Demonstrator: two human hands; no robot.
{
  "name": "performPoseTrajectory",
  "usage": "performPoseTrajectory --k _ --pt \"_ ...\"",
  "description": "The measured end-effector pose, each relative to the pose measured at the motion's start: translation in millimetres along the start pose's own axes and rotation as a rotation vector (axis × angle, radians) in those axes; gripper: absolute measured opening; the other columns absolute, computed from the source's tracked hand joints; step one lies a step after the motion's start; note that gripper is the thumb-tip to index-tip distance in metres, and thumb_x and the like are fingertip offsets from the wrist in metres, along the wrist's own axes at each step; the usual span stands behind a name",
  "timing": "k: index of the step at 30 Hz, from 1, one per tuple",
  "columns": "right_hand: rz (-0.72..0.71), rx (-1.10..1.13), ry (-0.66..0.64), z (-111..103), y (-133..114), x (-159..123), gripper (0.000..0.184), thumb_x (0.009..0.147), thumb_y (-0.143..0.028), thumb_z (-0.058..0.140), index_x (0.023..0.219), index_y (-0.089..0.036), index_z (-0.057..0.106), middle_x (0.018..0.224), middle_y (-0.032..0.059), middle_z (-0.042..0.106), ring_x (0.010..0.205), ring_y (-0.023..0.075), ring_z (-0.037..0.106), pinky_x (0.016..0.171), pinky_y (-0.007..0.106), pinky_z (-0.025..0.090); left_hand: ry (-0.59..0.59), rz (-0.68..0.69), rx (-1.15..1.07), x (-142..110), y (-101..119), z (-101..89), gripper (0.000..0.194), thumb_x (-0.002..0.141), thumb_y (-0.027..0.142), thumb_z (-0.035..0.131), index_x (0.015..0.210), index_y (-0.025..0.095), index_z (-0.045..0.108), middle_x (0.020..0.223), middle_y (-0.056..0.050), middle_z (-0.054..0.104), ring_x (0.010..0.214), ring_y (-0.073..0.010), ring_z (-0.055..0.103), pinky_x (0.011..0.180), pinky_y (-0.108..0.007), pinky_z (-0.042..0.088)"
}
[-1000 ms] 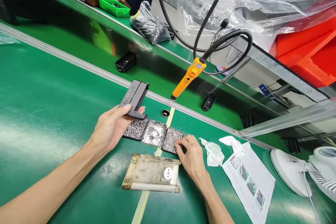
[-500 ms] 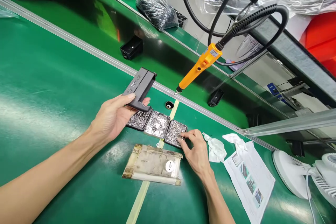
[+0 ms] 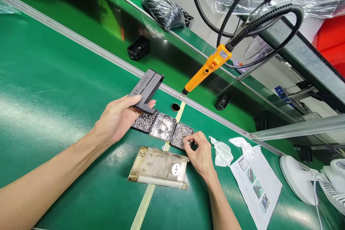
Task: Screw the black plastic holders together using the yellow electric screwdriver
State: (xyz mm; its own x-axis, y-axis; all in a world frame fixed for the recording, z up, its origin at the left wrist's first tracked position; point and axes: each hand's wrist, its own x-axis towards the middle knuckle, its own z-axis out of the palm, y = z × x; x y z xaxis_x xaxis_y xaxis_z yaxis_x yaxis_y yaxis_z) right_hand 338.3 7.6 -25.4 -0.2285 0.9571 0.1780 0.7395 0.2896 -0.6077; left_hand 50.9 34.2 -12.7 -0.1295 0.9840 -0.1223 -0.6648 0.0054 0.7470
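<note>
My left hand (image 3: 118,116) grips a dark grey plastic housing (image 3: 147,90) marked BOSCH, thumb on top and fingers underneath, held above the bench. My right hand (image 3: 198,151) is at the right-hand small tray (image 3: 179,136), full of tiny metal parts; thumb and forefinger are pinched together over its near right edge. Whatever lies between those fingertips is too small to make out. Beside it sit a middle tray of washer-like parts (image 3: 162,126) and a left tray of small metal pieces (image 3: 145,121), partly hidden by my left hand. A taped, stained block (image 3: 159,167) with a white disc (image 3: 176,169) lies nearer me.
An orange electric screwdriver (image 3: 206,70) hangs on a black cable, tip down near the metal rail. A round black-topped piece (image 3: 175,107) sits behind the trays. To the right are crumpled tissues (image 3: 222,152), a printed sheet (image 3: 257,187) and a white fan (image 3: 296,179).
My right thumb and forefinger have closed into a pinch at the tray and drawn slightly toward its edge. The left hand still holds the housing; the view has shifted slightly.
</note>
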Motion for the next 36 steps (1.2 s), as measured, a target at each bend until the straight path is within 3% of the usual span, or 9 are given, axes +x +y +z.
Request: performPoseTrajectory --k 5,11,17,36 --pt "0.035 0.110 0.008 -18 -11 -9 0.013 0.093 -0.027 0.064 0.083 -0.023 0.072 0.080 0.0010 0.062 0.074 0.0167 0.053 0.066 0.031 0.043 -0.004 0.004 -0.010 -1 0 1.2 0.042 0.091 0.025 0.076 0.130 0.010 0.071 0.139 -0.016 0.066 0.124 -0.0336 0.067 0.117 -0.047 0.050" --pt "0.106 0.298 -0.252 -44 -38 -38 0.012 0.092 -0.024 0.067 0.082 -0.025 0.074 0.081 0.0001 0.063 0.076 0.0158 0.057 0.067 0.029 0.043 0.004 -0.016 -0.011 -1 0 1.1 0.039 0.092 0.026 0.075 0.128 0.011 0.072 0.142 -0.015 0.064 0.124 -0.0337 0.067 0.118 -0.048 0.048" --pt "0.103 0.188 -0.300 -38 -50 -51 0.013 0.095 -0.024 0.065 0.085 -0.026 0.074 0.081 -0.0003 0.062 0.081 0.0167 0.061 0.074 0.031 0.046 0.014 -0.026 0.004 -1 -1 1.1 0.037 0.092 0.024 0.074 0.127 0.011 0.073 0.139 -0.015 0.066 0.125 -0.0352 0.066 0.119 -0.051 0.046" --pt "-0.046 0.170 -0.306 -39 -47 -51 0.011 0.100 -0.023 0.062 0.100 -0.027 0.072 0.087 0.0005 0.065 0.082 0.0168 0.060 0.072 0.031 0.046 -0.030 -0.032 -0.021 -5 5 4.6 0.044 0.093 0.024 0.073 0.134 0.008 0.066 0.143 -0.015 0.062 0.128 -0.0333 0.062 0.120 -0.052 0.042"
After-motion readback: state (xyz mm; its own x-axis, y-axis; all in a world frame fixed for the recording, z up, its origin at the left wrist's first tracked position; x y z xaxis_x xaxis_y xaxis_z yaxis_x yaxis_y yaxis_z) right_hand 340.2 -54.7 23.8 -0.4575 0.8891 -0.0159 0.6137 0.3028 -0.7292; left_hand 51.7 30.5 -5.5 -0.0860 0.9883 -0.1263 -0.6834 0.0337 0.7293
